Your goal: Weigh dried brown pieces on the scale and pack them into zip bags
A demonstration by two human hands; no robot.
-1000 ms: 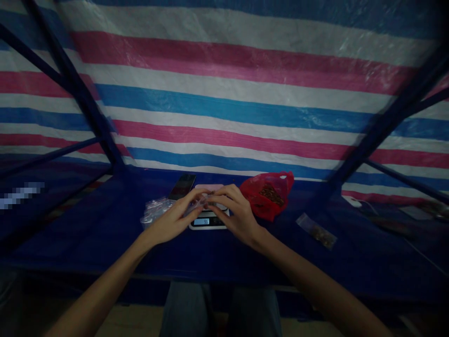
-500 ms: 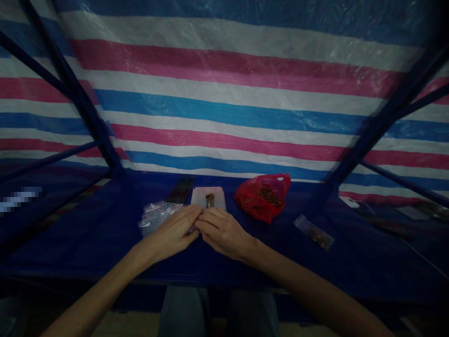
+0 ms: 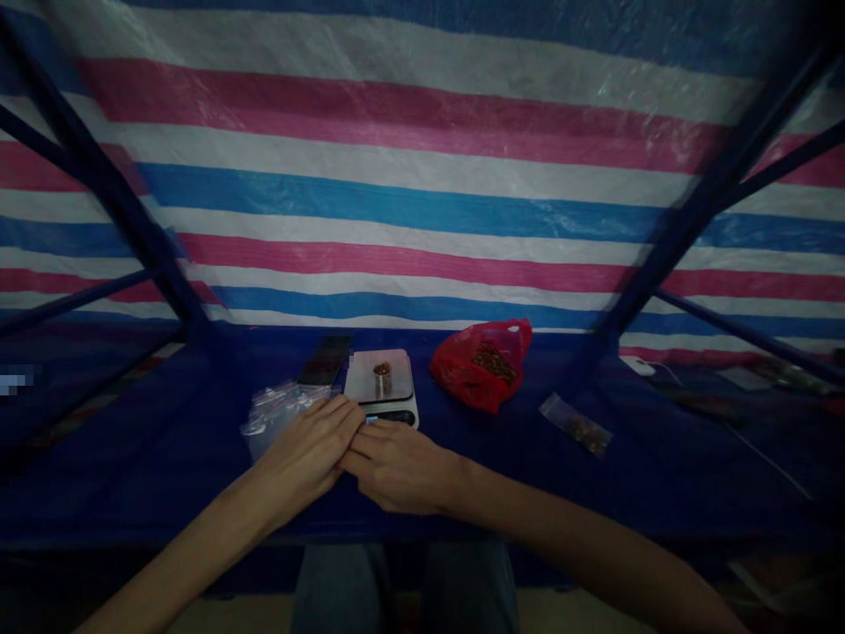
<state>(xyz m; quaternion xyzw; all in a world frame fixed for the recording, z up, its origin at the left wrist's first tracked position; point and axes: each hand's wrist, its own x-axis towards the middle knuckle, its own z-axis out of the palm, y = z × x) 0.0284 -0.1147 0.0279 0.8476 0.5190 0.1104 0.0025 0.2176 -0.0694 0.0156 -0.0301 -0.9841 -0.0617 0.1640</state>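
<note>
My left hand (image 3: 315, 443) and my right hand (image 3: 404, 467) meet just in front of a small white kitchen scale (image 3: 360, 380). Both have their fingers curled and pressed together at the tips; whatever lies between them is hidden. On the scale's platform stands a small metal-looking cup (image 3: 383, 385), heaped with brownish bits. Part of the dark display strip (image 3: 397, 416) shows beyond my fingers. Beside and partly under my left hand lies a pile of clear zip-lock bags (image 3: 269, 416).
A dark flat slab like a phone (image 3: 325, 359) lies behind the bags. To the right sit an open red plastic bag (image 3: 452, 370) of brown bits and a filled clear bag (image 3: 576, 426). Blue frame posts (image 3: 666, 255) and a striped sheet (image 3: 409, 211) bound the blue table (image 3: 462, 524).
My hands have drawn back toward me from the scale's front, still together. More of the scale, including its display, now shows. The whole view has shifted slightly.
</note>
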